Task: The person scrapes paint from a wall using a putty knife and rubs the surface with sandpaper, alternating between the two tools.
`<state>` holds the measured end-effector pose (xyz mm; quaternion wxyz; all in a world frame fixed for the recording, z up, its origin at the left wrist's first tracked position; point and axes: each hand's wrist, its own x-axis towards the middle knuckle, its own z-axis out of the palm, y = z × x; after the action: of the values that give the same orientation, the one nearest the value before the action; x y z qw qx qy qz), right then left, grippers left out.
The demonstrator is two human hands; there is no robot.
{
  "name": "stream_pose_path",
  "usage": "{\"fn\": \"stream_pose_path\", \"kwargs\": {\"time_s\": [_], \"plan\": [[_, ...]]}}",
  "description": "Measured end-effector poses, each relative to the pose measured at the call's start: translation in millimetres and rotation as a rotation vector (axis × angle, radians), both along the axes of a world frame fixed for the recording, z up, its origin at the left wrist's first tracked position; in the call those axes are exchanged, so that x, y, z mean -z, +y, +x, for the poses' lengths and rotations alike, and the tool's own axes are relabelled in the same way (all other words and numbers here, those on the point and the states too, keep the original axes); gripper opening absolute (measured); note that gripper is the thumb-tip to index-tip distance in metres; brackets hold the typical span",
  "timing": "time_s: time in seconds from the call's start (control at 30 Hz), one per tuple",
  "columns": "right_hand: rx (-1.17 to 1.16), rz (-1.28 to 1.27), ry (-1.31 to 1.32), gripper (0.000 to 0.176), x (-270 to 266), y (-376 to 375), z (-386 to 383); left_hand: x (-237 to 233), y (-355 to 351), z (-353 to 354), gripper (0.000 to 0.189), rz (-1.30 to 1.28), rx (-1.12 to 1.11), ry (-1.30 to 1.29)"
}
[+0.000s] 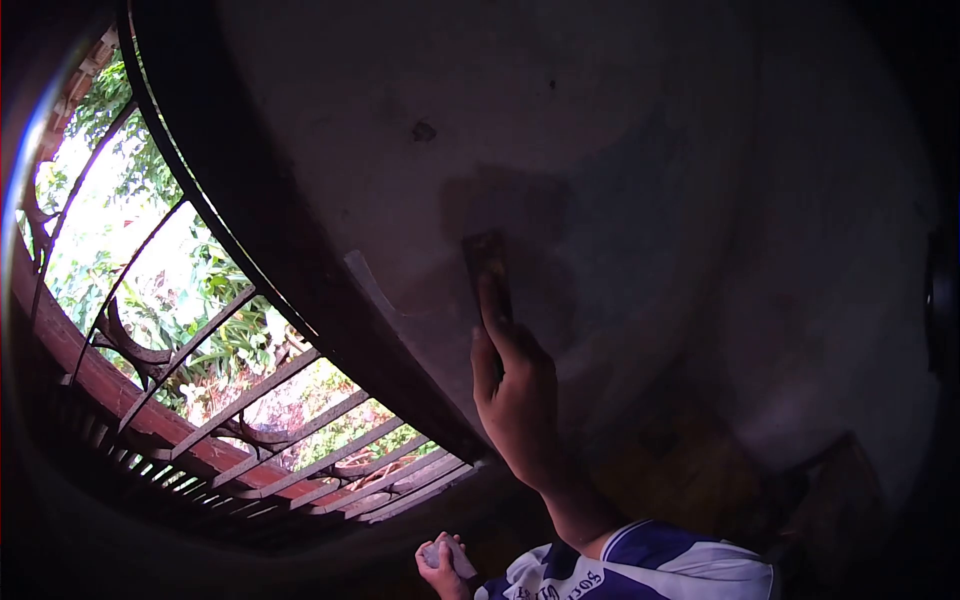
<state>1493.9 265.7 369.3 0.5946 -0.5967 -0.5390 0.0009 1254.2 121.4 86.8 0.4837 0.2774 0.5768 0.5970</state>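
Note:
My right hand (520, 390) is raised against a pale wall (350, 120), its fingers closed around a dark, flat, rectangular scraper (484, 248). The index finger lies stretched along the scraper's face, and the scraper's far end is right at the wall surface. Darker patches (505, 205) show on the wall around and above it. Low in the view, close to my body, my left hand (436, 566) is closed around a pale greyish-white lump (446, 556). Its exact kind does not show.
To the left, a window with metal bars (240, 410) and a reddish frame (60, 320) looks out on bright greenery. A dark edge borders the wall beside the window. A small mark (424, 131) sits higher on the wall. Brownish shapes (820, 490) lie in shadow at lower right.

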Motion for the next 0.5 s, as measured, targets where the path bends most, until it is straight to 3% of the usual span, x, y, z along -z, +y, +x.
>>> {"fn": "stream_pose_path", "kwargs": {"time_s": [0.17, 0.27, 0.5], "plan": [[0.066, 0.157, -0.055, 0.057, 0, 21, 8, 24, 6, -6, 0.035, 0.065, -0.038, -0.156], [0.071, 0.243, -0.06, 0.057, -12, 24, 11, 28, 6, -6, 0.032, 0.104, -0.05, -0.103], [0.003, 0.166, -0.023, 0.053, -27, 16, 23, 15, -2, -12, 0.039, 0.049, -0.02, -0.052]]}}
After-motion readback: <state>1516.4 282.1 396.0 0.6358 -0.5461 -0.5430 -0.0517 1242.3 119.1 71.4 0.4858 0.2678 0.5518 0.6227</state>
